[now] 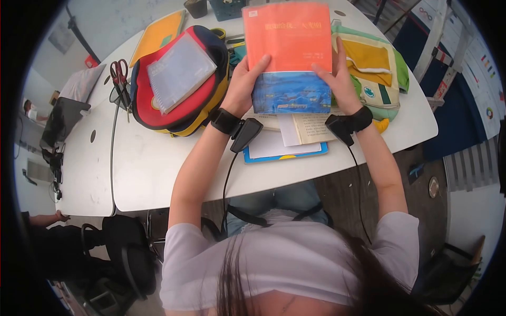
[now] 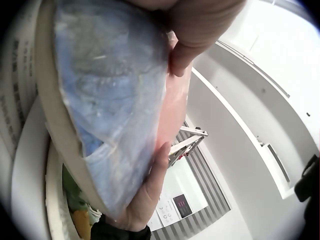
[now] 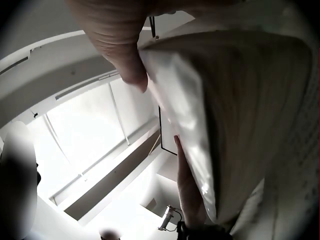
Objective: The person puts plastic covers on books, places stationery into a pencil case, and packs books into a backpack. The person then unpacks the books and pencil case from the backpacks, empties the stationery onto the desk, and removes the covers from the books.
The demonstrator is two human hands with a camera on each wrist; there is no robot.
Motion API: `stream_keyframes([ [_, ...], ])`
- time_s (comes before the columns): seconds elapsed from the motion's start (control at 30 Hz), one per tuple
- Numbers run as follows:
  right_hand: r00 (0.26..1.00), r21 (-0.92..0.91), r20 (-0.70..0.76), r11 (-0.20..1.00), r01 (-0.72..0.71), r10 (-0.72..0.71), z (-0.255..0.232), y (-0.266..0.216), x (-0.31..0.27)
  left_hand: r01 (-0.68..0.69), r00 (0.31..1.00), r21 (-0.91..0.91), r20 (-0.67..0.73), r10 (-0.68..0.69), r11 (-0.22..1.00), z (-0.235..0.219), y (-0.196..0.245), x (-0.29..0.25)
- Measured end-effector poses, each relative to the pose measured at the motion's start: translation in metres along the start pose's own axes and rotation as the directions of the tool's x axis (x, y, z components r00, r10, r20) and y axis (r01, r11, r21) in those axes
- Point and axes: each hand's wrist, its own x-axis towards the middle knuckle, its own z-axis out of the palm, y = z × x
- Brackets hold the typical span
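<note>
Both hands grip a book with an orange-red and blue cover [image 1: 289, 47], held up over the table. The left hand [image 1: 243, 84] has its left side, thumb on the front; the right hand [image 1: 341, 84] has its right side, thumb also on the front. In the left wrist view the blue part of the cover [image 2: 115, 80] looks glossy. The right wrist view shows the page edges [image 3: 250, 110] beside a shiny cover edge [image 3: 187, 110]. Below the book lie an open book [image 1: 311, 129] and a blue-edged item with white paper [image 1: 284, 150].
At left on the white table [image 1: 153, 174] lies a red and navy backpack [image 1: 142, 95] with a spiral notebook [image 1: 181, 71] on it. Scissors [image 1: 119, 71] stand in a holder beside it. A green, cream and yellow backpack [image 1: 387, 97] lies at right; an orange folder [image 1: 156, 34] is behind.
</note>
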Motion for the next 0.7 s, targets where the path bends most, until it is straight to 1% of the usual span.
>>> stream_keyframes([
  [0.03, 1.000, -0.001, -0.004, 1.000, -0.002, 0.002, -0.006, -0.004, 0.001, -0.017, 1.000, -0.032, 0.021, 0.017, 0.999, 0.000, 0.002, -0.001],
  [0.07, 0.978, 0.169, 0.134, 0.969, -0.179, 0.157, -0.015, -0.009, 0.001, -0.034, 0.999, -0.064, 0.040, 0.036, 0.997, -0.001, 0.002, -0.002],
  [0.1, 0.915, 0.306, 0.294, 0.880, -0.364, 0.277, -0.020, -0.011, 0.002, -0.033, 0.999, -0.064, 0.040, 0.036, 0.997, -0.001, 0.003, -0.001],
  [0.13, 0.914, 0.306, 0.296, 0.879, -0.365, 0.276, -0.018, -0.010, 0.000, -0.043, 0.998, -0.063, 0.043, 0.046, 0.997, 0.000, 0.003, 0.000],
  [0.2, 0.950, 0.310, 0.244, 0.913, -0.265, 0.193, -0.014, -0.009, -0.004, -0.055, 0.998, -0.065, 0.038, 0.057, 0.996, 0.002, 0.003, 0.002],
  [0.23, 0.949, 0.310, 0.245, 0.912, -0.269, 0.196, -0.015, -0.009, -0.003, -0.091, 0.996, 0.018, 0.010, 0.091, 0.996, 0.006, 0.003, 0.002],
  [0.27, 0.962, 0.247, 0.216, 0.944, -0.219, 0.167, -0.018, -0.012, 0.001, -0.124, 0.992, 0.103, -0.011, 0.126, 0.987, 0.011, 0.004, 0.003],
  [0.3, 0.973, 0.180, 0.187, 0.969, -0.169, 0.134, -0.021, -0.016, 0.003, -0.123, 0.992, 0.103, -0.011, 0.125, 0.987, 0.015, 0.004, 0.003],
  [0.33, 0.973, 0.179, 0.186, 0.969, -0.168, 0.134, -0.023, -0.023, 0.004, -0.194, 0.969, 0.392, -0.064, 0.238, 0.899, 0.020, 0.004, 0.001],
  [0.37, 0.980, 0.088, 0.160, 0.987, -0.138, 0.122, -0.026, -0.034, 0.005, -0.224, 0.930, 0.649, -0.081, 0.359, 0.727, 0.024, 0.006, -0.001],
  [0.4, 0.985, -0.005, 0.135, 0.994, -0.107, 0.107, -0.028, -0.044, 0.006, -0.298, 0.941, 0.649, 0.078, 0.328, 0.700, 0.026, 0.012, -0.004],
  [0.43, 0.985, -0.007, 0.135, 0.994, -0.105, 0.105, -0.027, -0.051, 0.006, -0.300, 0.941, 0.648, 0.079, 0.330, 0.700, 0.037, 0.022, -0.010],
  [0.47, 0.989, -0.192, 0.148, 0.981, 0.010, 0.019, -0.023, -0.058, 0.006, -0.200, 0.977, 0.459, 0.157, 0.142, 0.866, 0.053, 0.034, -0.018],
  [0.5, 0.983, -0.367, 0.176, 0.922, 0.122, -0.061, -0.018, -0.060, 0.004, -0.042, 0.962, 0.259, 0.272, -0.031, 0.965, 0.065, 0.040, -0.024],
  [0.53, 0.983, -0.369, 0.173, 0.922, 0.116, -0.055, -0.011, -0.059, 0.002, -0.015, 0.979, 0.365, 0.192, -0.060, 0.931, 0.069, 0.040, -0.027],
  [0.57, 0.977, -0.299, 0.210, 0.950, 0.091, -0.027, -0.002, -0.057, 0.000, -0.011, 0.979, 0.363, 0.194, -0.064, 0.932, 0.068, 0.038, -0.025],
  [0.6, 0.968, -0.228, 0.250, 0.972, 0.063, -0.004, 0.003, -0.055, -0.002, -0.040, 0.972, 0.310, 0.230, -0.034, 0.950, 0.065, 0.035, -0.021],
  [0.63, 0.969, -0.227, 0.249, 0.972, 0.060, -0.002, 0.006, -0.054, 0.000, -0.069, 0.965, 0.259, 0.263, -0.002, 0.964, 0.061, 0.034, -0.018],
  [0.67, 0.960, -0.214, 0.266, 0.977, -0.026, 0.084, 0.007, -0.053, 0.005, -0.031, 0.964, 0.206, 0.264, -0.025, 0.978, 0.056, 0.036, -0.016],
  [0.7, 0.945, -0.199, 0.284, 0.974, -0.109, 0.164, 0.010, -0.054, 0.009, -0.031, 0.964, 0.212, 0.264, -0.027, 0.977, 0.052, 0.039, -0.015],
])
